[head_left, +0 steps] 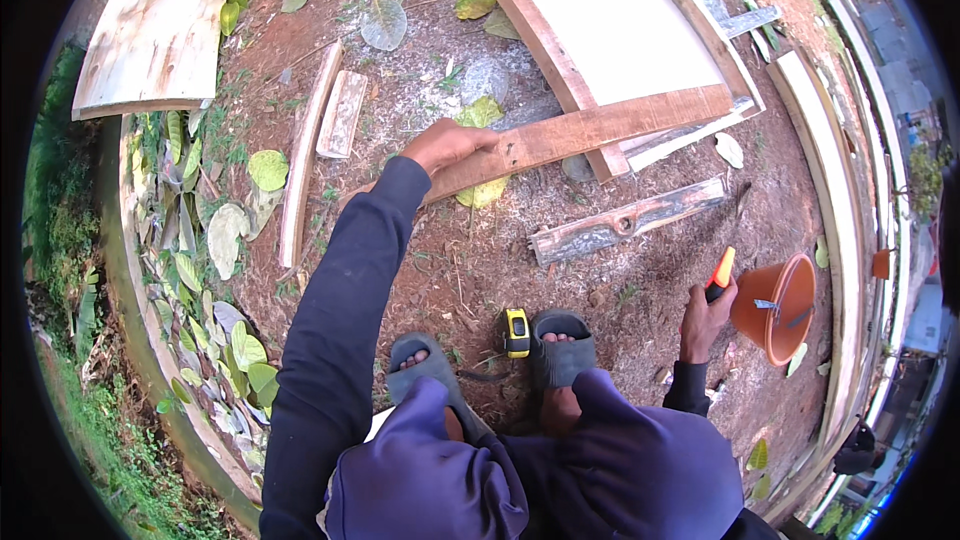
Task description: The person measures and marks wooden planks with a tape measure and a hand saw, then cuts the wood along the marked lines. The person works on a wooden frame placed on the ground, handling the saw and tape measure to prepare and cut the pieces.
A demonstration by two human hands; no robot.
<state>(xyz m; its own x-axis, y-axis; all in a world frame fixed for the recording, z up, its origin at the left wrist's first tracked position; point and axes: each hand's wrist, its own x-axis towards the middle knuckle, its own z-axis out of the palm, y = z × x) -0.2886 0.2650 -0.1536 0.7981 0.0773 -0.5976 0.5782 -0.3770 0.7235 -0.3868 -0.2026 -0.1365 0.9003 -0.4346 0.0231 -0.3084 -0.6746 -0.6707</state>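
Note:
My left hand (455, 145) is closed around the near part of a reddish-brown wooden plank (600, 125). The plank's far end rests across the wooden frame (545, 35), which has a white panel in it. My right hand (708, 320) grips a tool with an orange and black handle (724, 268), held low beside a terracotta-coloured bucket (790, 310). What sort of tool it is cannot be made out. Between my sandalled feet a yellow and black tape measure (515, 333) stands on the soil.
A rough timber offcut (630, 220) lies ahead of my feet. Two narrow wood pieces, a long strip (310, 160) and a short block (342, 115), lie to the left. Beyond them is a plywood sheet (160, 30). Long boards (830, 210) line the right side; large leaves are scattered about.

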